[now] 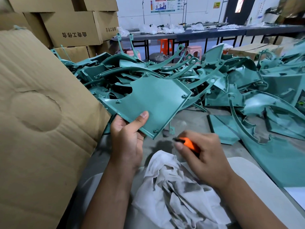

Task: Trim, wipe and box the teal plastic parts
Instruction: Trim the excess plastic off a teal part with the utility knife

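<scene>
My left hand (127, 138) grips the near edge of a flat teal plastic panel (153, 100), thumb on top, and holds it up over the table. My right hand (203, 154) holds an orange trimming knife (188, 143) just below the panel's near corner, its dark tip pointing left. A crumpled, grey-stained white cloth (175, 187) lies on my lap under both wrists. A large pile of teal parts (206, 75) covers the table beyond.
A tall cardboard box flap (38, 113) rises at my left. Stacked cartons (71, 25) stand behind it. Long teal pieces (272, 142) lie at the right on the grey table (194, 119). Benches and plastic stools (165, 45) stand in the background.
</scene>
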Demonstrator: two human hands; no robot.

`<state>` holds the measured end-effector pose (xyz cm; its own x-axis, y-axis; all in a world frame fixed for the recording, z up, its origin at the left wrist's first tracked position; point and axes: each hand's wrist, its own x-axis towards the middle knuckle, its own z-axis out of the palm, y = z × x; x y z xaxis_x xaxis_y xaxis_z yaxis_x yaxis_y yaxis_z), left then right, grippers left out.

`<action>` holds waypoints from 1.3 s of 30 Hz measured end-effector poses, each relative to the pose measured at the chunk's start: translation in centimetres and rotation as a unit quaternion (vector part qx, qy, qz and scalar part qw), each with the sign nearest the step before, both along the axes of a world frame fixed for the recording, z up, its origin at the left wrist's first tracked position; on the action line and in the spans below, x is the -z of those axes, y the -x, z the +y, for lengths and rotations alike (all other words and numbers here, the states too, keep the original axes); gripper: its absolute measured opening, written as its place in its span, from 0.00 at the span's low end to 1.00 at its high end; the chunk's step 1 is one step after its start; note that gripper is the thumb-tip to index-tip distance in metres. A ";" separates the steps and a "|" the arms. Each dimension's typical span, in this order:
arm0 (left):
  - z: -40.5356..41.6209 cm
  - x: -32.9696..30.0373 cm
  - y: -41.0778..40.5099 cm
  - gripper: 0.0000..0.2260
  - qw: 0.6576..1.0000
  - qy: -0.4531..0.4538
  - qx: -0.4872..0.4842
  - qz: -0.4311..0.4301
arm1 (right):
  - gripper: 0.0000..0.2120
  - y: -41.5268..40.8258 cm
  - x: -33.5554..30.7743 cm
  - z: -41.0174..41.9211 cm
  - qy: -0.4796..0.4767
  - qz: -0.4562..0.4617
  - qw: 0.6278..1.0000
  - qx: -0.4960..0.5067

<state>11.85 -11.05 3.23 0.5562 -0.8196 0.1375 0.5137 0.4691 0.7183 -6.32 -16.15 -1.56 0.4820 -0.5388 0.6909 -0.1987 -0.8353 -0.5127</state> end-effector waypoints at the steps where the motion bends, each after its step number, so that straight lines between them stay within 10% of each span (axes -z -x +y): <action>1: 0.0 0.0 0.0 0.25 1.000 -0.003 -0.002 0.002 | 0.14 0.0 0.0 0.0 0.004 -0.029 0.999 0.032; 7: 0.1 -0.2 0.7 0.27 1.000 -0.007 0.004 0.024 | 0.10 -0.1 0.1 -0.6 0.029 -0.054 0.976 0.210; 16: 0.4 -1.2 1.0 0.25 0.999 -0.011 -0.002 0.042 | 0.18 -0.5 0.2 0.1 0.026 0.015 0.999 0.037; 23: 0.9 -2.0 2.1 0.19 0.999 -0.033 0.000 0.041 | 0.10 -0.5 -0.6 0.2 0.046 -0.119 0.975 0.181; 39: 2.0 -1.8 3.7 0.13 0.997 -0.058 0.009 0.044 | 0.07 -0.5 -0.8 -0.6 -0.043 -0.153 0.974 0.159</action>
<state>8.19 -9.06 5.08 0.5476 -0.8367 -0.0070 0.5846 0.3766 0.7186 -5.78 -16.73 -0.75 0.0593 -0.6897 0.7217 -0.2676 -0.7075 -0.6541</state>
